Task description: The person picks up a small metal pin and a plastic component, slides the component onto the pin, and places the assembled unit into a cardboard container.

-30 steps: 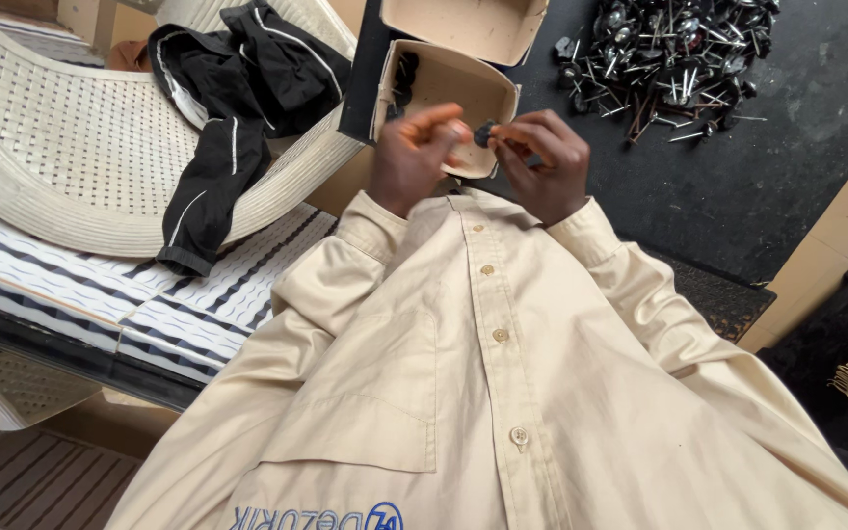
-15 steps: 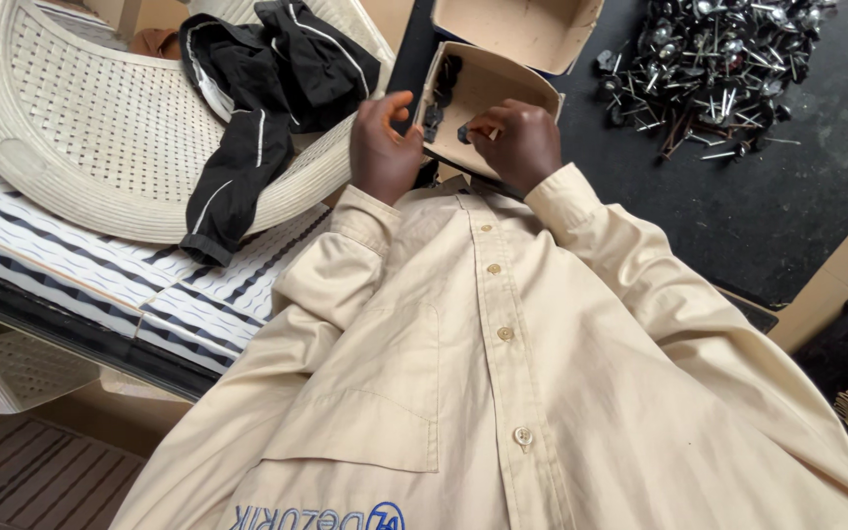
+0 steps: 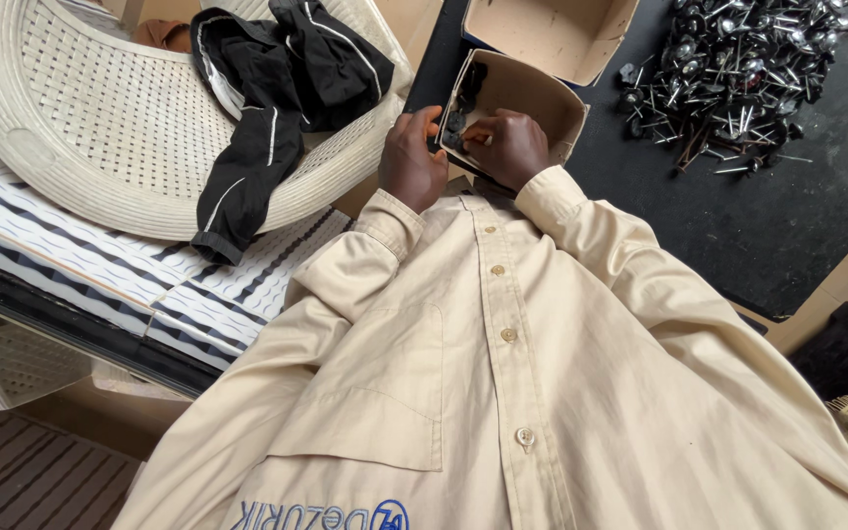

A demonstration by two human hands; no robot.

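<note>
We look down over the front of a beige buttoned shirt at both hands, which meet at a small open cardboard box.

The left hand is at the near left edge of the box. Its fingers are curled, with the tips bent over the rim; it seems to touch the cardboard wall there, but we cannot tell if it holds anything between the fingers.

The right hand reaches into the mouth of the box from the near side. Its fingers are drawn close together, almost pinched, and their tips are just beside the small dark parts which lie in the left part of the box. Whether one piece is already between the fingertips, we cannot tell, because the parts are too small and dark.

The box is tilted, and its opening faces toward us and up. Its long axis runs from near left to far right. It lies directly in front of both hands, touching them at its near rim, on a black surface.

A second open cardboard box stands just behind the first one. To the right, well apart from the hands, a pile of metal nails with round washers lies on the black surface. To the left, a black garment with white stripes hangs over a white woven plastic chair.
</note>
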